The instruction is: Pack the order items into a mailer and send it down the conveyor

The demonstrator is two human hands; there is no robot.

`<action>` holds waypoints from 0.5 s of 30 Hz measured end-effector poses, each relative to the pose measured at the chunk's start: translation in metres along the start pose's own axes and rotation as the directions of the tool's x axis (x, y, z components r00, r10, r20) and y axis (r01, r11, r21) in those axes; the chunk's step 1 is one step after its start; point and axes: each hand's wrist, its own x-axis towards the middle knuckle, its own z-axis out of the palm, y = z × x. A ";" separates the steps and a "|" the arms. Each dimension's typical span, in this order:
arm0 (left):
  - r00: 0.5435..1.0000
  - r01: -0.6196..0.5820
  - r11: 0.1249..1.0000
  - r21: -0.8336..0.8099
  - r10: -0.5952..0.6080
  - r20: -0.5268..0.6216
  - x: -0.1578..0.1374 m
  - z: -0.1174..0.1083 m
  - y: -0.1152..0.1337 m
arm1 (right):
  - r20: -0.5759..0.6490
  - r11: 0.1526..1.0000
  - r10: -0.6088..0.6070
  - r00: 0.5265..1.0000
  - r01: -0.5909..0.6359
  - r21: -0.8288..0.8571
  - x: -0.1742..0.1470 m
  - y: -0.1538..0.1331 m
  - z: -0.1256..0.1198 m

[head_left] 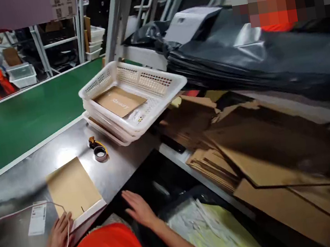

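My left hand [59, 236] rests flat on the steel table [121, 162], fingertips touching the near edge of a flat brown cardboard mailer [73, 189]. A thin white cable [17, 211] loops over that hand. My right hand [138, 209] hovers open and empty by the table's front edge, just right of the mailer. A white shipping label [37, 218] lies left of the mailer. A tape dispenser [99, 150] sits further back on the table.
Stacked white plastic baskets [159, 84] hold another brown mailer [120, 101]. A green conveyor belt [20, 119] runs along the far left. Flattened cardboard [248, 144] and black plastic bags [251, 58] pile up on the right. A bin with pale scraps [211, 231] sits below.
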 end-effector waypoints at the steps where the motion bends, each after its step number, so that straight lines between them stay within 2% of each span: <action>1: 1.000 0.017 0.999 -0.038 -0.018 -0.019 -0.001 0.000 0.001 | 0.213 0.983 -0.183 0.960 0.185 0.012 0.022 -0.018 0.026; 3: 0.993 0.067 0.989 -0.132 -0.079 -0.092 -0.005 0.002 0.005 | 0.440 0.909 -0.396 0.806 0.411 0.064 0.056 -0.046 0.064; 4: 0.982 0.093 0.979 -0.180 -0.120 -0.145 -0.008 0.005 0.008 | 0.485 0.878 -0.447 0.752 0.472 0.077 0.069 -0.054 0.076; 5: 0.965 0.115 0.968 -0.222 -0.162 -0.207 -0.010 0.008 0.011 | 0.505 0.856 -0.477 0.720 0.510 0.081 0.078 -0.058 0.083; 6: 0.940 0.134 0.958 -0.252 -0.203 -0.273 -0.012 0.012 0.014 | 0.501 0.841 -0.498 0.708 0.535 0.080 0.086 -0.059 0.088; 9: 0.859 0.182 0.941 -0.285 -0.293 -0.420 -0.014 0.025 0.021 | 0.420 0.817 -0.544 0.727 0.572 0.068 0.102 -0.049 0.093; 15: 0.760 0.226 0.938 -0.261 -0.338 -0.555 0.000 0.049 0.020 | 0.252 0.811 -0.564 0.786 0.584 -0.006 0.116 -0.035 0.109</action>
